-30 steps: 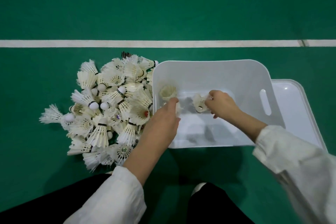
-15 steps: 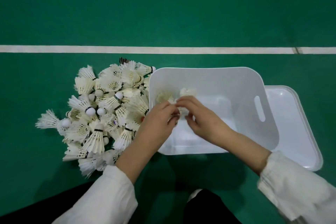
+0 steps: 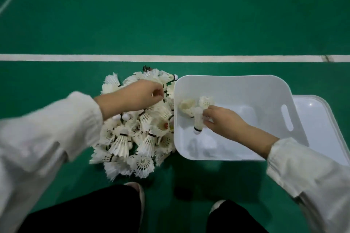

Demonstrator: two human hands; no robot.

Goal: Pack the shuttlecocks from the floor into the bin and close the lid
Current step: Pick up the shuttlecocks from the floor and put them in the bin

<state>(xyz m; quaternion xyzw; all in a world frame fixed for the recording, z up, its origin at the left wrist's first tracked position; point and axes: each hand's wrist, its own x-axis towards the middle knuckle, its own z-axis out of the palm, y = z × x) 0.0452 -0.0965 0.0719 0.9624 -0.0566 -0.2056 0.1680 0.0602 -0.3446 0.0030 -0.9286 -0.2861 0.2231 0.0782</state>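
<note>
Floor [image 3: 170, 24] fills most of the view, green with white lines. Bin [image 3: 246, 85] sits on it at the right, open and nearly bare inside. Lid [image 3: 322, 128] lies flat against the bin's right side, partly hidden behind that wall, so closing looks a long way off. Pile [image 3: 136, 138] of shuttlecocks lies on the floor touching the bin's left wall, and nearly all of them are in it.

Left hand [image 3: 136, 96] is down on the far top of the pile with its fingers curled. Blur hides whether they have caught anything, so I cannot tell. Right hand [image 3: 223, 119] is inside the bin, fingertips pinching a shuttlecock [image 3: 198, 121] by its feathers, cork end lowest. Pair [image 3: 195, 105] of shuttlecocks stands just beyond it near the left wall, open ends up.

Several things could go wrong from here, as I judge it:
- A hard pinch on the skirt could crush or bend the feathers.
- Let go carelessly, the shuttlecock may tip onto its side or knock the pair over. Loose, jumbled filling would waste room, and the heap might then stop the lid from seating.
- The left hand is working at the edge of attention. Feathers in the pile interlock, so one pull may drag neighbours out and scatter them across the floor.
- The bin looks light, so a wrist pressing its wall could shove it over the lid.
</note>
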